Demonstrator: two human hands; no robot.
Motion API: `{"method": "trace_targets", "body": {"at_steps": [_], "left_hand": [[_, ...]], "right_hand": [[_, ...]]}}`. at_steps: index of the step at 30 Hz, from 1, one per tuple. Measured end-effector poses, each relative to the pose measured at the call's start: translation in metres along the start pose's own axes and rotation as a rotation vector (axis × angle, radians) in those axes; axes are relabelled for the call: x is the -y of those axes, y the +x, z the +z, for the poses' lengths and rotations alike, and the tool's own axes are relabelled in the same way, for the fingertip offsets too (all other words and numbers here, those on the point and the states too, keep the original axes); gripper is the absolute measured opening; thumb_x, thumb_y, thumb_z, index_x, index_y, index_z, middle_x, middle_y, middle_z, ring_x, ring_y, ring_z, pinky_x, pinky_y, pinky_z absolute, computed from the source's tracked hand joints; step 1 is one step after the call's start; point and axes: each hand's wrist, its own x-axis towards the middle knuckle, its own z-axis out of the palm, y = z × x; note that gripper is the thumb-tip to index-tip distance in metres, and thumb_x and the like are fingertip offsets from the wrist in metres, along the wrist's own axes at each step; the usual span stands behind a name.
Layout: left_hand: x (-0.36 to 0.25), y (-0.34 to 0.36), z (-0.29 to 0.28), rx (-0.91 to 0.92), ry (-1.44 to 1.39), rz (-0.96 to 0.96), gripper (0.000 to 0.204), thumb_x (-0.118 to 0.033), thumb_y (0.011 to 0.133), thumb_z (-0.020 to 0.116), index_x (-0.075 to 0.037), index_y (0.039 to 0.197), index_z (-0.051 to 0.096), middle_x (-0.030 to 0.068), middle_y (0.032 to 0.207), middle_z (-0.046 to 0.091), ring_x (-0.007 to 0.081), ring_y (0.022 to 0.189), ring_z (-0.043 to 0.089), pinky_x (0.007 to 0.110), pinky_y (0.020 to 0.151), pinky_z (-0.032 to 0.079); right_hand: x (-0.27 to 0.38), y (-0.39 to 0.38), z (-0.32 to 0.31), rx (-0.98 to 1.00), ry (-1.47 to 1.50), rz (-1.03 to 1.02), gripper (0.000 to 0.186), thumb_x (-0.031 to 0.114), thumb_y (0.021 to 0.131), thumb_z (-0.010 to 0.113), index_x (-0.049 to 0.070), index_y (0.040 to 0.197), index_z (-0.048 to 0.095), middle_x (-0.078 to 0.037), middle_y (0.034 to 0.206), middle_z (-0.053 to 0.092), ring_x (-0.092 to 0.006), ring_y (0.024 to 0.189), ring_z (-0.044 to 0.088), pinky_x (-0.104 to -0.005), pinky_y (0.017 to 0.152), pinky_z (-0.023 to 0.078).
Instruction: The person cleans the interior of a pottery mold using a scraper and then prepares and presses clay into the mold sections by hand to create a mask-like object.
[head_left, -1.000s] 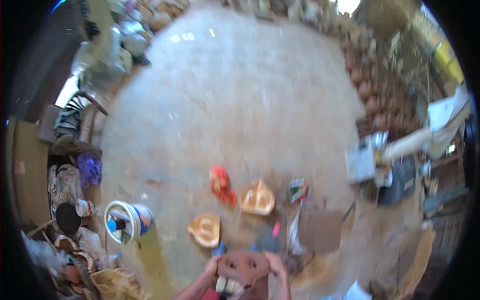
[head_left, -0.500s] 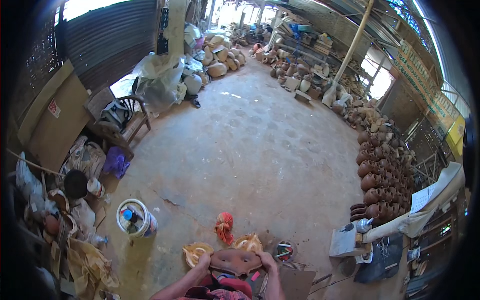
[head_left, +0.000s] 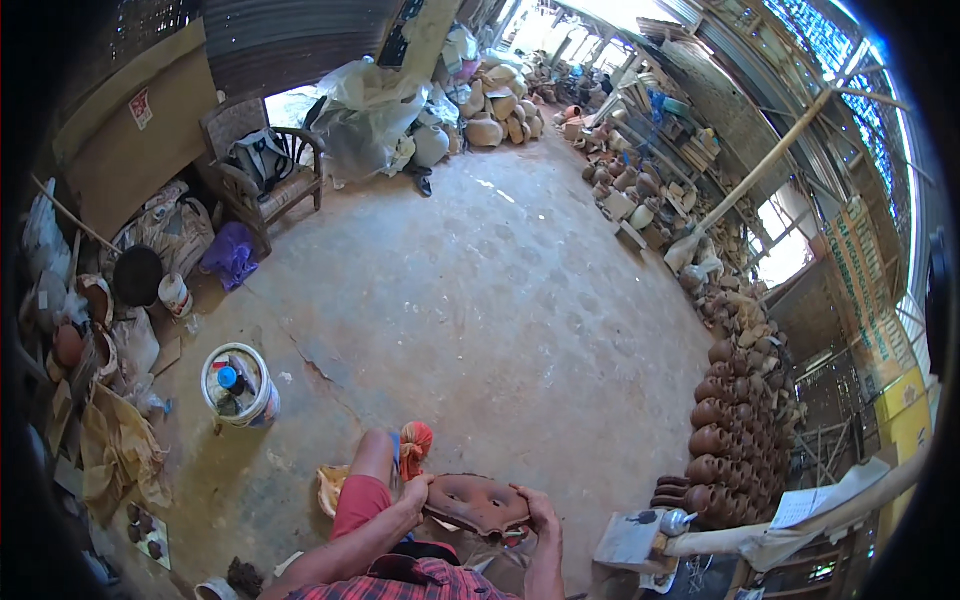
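Both of my hands grip a brown clay mask [head_left: 478, 503], a wide piece with two dark hollows and a notched lower edge. My left hand [head_left: 414, 497] is closed on its left end, and my right hand [head_left: 540, 508] on its right end. It is held in front of my plaid shirt, above the floor. Just beyond my left hand lies a red-orange cloth bundle [head_left: 414, 452]. A cream and orange shaped piece [head_left: 331, 490] rests on the floor left of my bent leg, which partly hides it.
A white bucket [head_left: 264, 405] holding bottles stands at the left. Rows of brown clay pots [head_left: 722, 440] line the right side, behind a grey block [head_left: 630, 538]. A wooden chair [head_left: 268, 205] and a purple bag [head_left: 231, 256] are at the far left. Sacks and pottery heap up at the back.
The view has rotated, and my bent left leg in red shorts now shows. The clay mask has shifted right, away from the orange pieces, still in both hands.
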Motion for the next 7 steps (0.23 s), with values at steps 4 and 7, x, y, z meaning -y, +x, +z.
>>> {"method": "trace_targets", "body": {"at_steps": [4,7], "left_hand": [[-0.033,0.072,0.008,0.022,-0.085,-0.043,0.034,-0.03,0.102,0.058,0.0,0.114,0.069,0.0137,0.097,0.078,0.0287,0.075,0.076,0.043,0.068,0.063],[-0.07,0.154,0.009,0.07,-0.041,-0.115,0.037,-0.033,0.101,0.06,0.0,0.118,0.067,0.014,0.1,0.078,0.0297,0.083,0.077,0.047,0.082,0.062]], "right_hand": [[0.05,0.034,0.015,-0.029,0.016,0.044,0.053,0.028,0.101,0.057,0.002,0.147,0.063,-0.018,0.133,0.071,-0.0276,0.114,0.073,-0.0405,0.1,0.059],[0.114,0.068,0.05,-0.077,0.005,0.12,0.059,0.033,0.102,0.059,0.003,0.153,0.057,-0.019,0.14,0.067,-0.0312,0.119,0.072,-0.0485,0.101,0.06]]}}
